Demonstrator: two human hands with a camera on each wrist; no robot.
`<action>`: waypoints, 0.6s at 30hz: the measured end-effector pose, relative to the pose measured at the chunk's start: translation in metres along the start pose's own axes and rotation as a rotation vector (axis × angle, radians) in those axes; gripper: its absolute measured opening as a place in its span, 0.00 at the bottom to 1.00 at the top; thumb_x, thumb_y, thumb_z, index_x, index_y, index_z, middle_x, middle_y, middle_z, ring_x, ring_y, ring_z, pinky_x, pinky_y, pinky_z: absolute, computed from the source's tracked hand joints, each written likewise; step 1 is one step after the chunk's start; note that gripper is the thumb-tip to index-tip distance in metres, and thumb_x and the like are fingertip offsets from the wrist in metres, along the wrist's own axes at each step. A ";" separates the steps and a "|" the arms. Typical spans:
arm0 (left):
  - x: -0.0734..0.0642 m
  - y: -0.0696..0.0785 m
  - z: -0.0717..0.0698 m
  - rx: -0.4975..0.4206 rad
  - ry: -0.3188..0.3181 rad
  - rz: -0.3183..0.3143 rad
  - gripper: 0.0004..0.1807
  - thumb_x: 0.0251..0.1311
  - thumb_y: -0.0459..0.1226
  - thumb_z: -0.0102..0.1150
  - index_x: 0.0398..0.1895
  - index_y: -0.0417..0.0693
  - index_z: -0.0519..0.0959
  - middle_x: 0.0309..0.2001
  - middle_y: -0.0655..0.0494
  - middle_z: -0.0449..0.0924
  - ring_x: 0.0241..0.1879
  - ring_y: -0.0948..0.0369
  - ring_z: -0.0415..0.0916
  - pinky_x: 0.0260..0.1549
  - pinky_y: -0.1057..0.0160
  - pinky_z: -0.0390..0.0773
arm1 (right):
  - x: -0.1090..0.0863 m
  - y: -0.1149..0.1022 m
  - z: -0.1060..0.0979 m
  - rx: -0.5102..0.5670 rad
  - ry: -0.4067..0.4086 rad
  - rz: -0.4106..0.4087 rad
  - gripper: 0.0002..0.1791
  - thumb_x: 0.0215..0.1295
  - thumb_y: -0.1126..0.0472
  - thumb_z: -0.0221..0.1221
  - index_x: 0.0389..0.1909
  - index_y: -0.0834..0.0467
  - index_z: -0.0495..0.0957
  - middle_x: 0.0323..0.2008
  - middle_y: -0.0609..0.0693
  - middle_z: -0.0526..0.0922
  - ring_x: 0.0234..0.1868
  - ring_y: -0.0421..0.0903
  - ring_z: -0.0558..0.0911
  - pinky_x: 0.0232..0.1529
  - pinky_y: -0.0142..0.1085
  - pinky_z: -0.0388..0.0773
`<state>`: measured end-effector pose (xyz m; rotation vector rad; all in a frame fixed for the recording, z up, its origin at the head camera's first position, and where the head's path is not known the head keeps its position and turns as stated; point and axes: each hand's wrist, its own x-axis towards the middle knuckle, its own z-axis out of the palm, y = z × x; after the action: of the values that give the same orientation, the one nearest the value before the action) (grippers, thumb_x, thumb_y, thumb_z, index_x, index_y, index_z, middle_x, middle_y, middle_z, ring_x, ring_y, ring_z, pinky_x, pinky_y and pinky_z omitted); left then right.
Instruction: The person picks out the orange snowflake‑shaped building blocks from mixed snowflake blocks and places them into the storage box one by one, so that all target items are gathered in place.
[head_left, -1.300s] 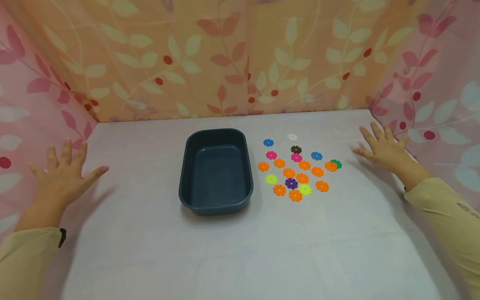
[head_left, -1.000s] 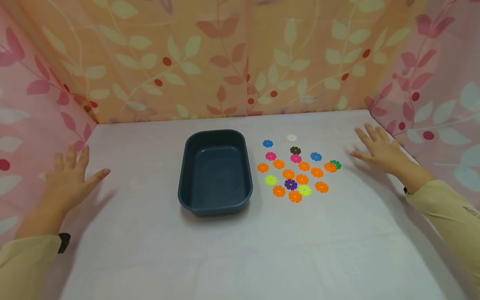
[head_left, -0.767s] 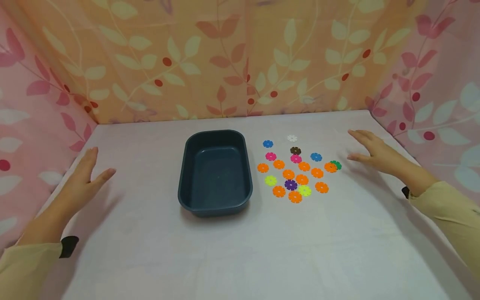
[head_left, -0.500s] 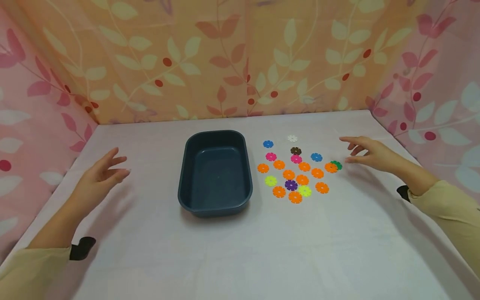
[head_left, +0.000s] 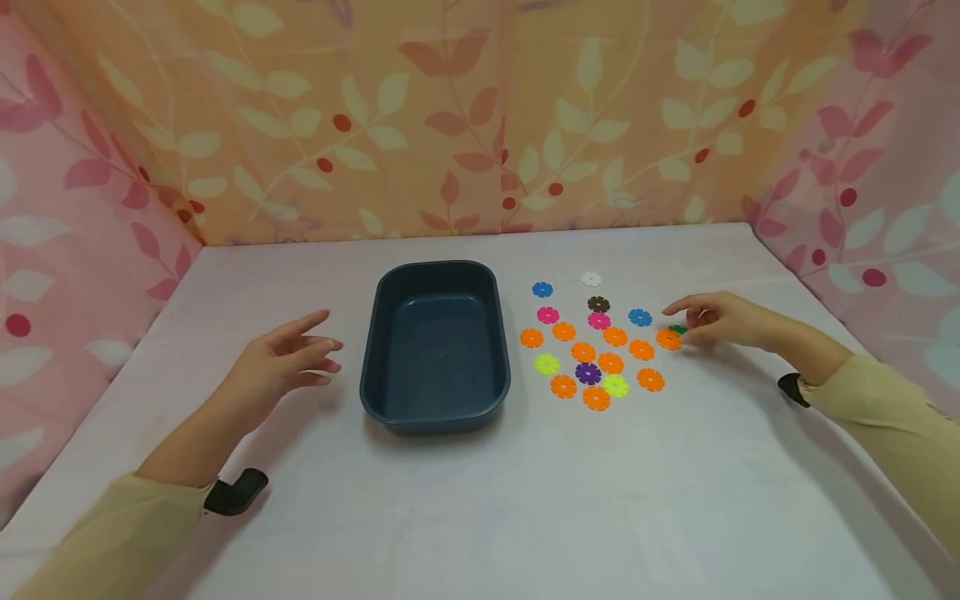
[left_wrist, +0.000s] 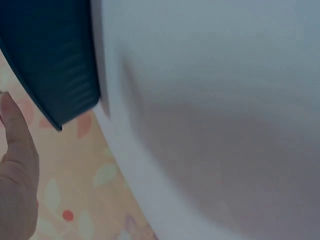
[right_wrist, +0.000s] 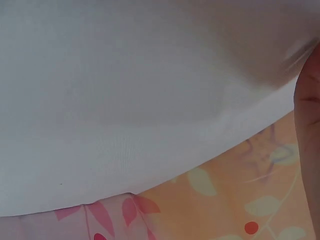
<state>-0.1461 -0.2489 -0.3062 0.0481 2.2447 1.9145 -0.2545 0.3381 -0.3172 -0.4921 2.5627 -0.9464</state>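
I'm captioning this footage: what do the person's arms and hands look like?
The left sleeve and right sleeve are long and pale beige. The left hand and right hand wear no gloves. A black piece shows at each wrist; its exact kind is unclear.

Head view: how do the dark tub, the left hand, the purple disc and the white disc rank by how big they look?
1. Dark tub
2. Left hand
3. Purple disc and white disc, unranked: the purple looks slightly larger, but it also lies nearer.
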 end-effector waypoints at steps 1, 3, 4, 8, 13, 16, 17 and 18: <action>0.002 0.000 0.003 -0.009 0.003 -0.019 0.39 0.67 0.40 0.58 0.77 0.45 0.52 0.40 0.64 0.82 0.40 0.63 0.83 0.41 0.67 0.79 | 0.002 0.001 0.001 -0.004 -0.014 0.005 0.24 0.62 0.64 0.65 0.58 0.66 0.73 0.32 0.54 0.70 0.30 0.47 0.72 0.30 0.32 0.71; 0.005 -0.001 0.008 -0.027 0.006 -0.041 0.39 0.67 0.39 0.58 0.77 0.46 0.51 0.41 0.64 0.81 0.40 0.64 0.82 0.41 0.68 0.79 | 0.006 0.003 0.003 -0.016 -0.038 0.009 0.25 0.61 0.64 0.65 0.58 0.66 0.74 0.30 0.53 0.69 0.29 0.47 0.70 0.29 0.31 0.69; 0.007 -0.002 0.011 -0.039 0.009 -0.048 0.39 0.67 0.39 0.58 0.77 0.47 0.50 0.45 0.60 0.80 0.41 0.64 0.81 0.42 0.68 0.78 | 0.007 0.004 0.003 -0.021 -0.044 0.015 0.25 0.60 0.64 0.66 0.58 0.66 0.74 0.29 0.53 0.69 0.28 0.47 0.70 0.28 0.31 0.68; 0.015 -0.004 0.019 -0.113 0.015 -0.066 0.41 0.67 0.35 0.57 0.78 0.48 0.47 0.68 0.45 0.66 0.44 0.68 0.80 0.43 0.70 0.76 | 0.011 0.008 0.005 -0.047 -0.063 0.030 0.26 0.60 0.64 0.66 0.58 0.67 0.74 0.26 0.51 0.68 0.27 0.46 0.68 0.28 0.31 0.66; 0.020 -0.002 0.025 -0.217 0.029 -0.127 0.43 0.67 0.29 0.55 0.78 0.49 0.43 0.75 0.45 0.48 0.42 0.70 0.80 0.37 0.70 0.75 | 0.018 0.011 0.006 -0.068 -0.083 0.052 0.26 0.61 0.63 0.66 0.59 0.67 0.74 0.26 0.51 0.67 0.30 0.47 0.67 0.29 0.32 0.64; 0.022 -0.001 0.029 -0.248 0.028 -0.160 0.42 0.67 0.28 0.54 0.78 0.50 0.44 0.75 0.48 0.48 0.39 0.68 0.82 0.32 0.71 0.75 | 0.021 0.011 0.006 -0.071 -0.092 0.060 0.25 0.61 0.63 0.66 0.58 0.67 0.75 0.26 0.50 0.66 0.30 0.48 0.67 0.29 0.32 0.63; 0.022 0.000 0.030 -0.257 0.026 -0.167 0.42 0.67 0.28 0.53 0.78 0.51 0.44 0.75 0.49 0.48 0.38 0.67 0.82 0.32 0.71 0.75 | 0.022 0.011 0.006 -0.071 -0.094 0.063 0.24 0.61 0.63 0.66 0.58 0.67 0.76 0.26 0.50 0.66 0.30 0.48 0.67 0.29 0.32 0.63; 0.023 -0.001 0.030 -0.267 0.025 -0.174 0.42 0.67 0.28 0.53 0.78 0.51 0.44 0.75 0.50 0.48 0.37 0.67 0.82 0.31 0.71 0.75 | 0.022 0.011 0.005 -0.069 -0.096 0.066 0.24 0.61 0.64 0.65 0.57 0.67 0.76 0.26 0.51 0.66 0.31 0.48 0.67 0.29 0.32 0.63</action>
<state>-0.1636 -0.2160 -0.3143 -0.2028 1.9160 2.1064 -0.2735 0.3330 -0.3328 -0.4575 2.5148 -0.7947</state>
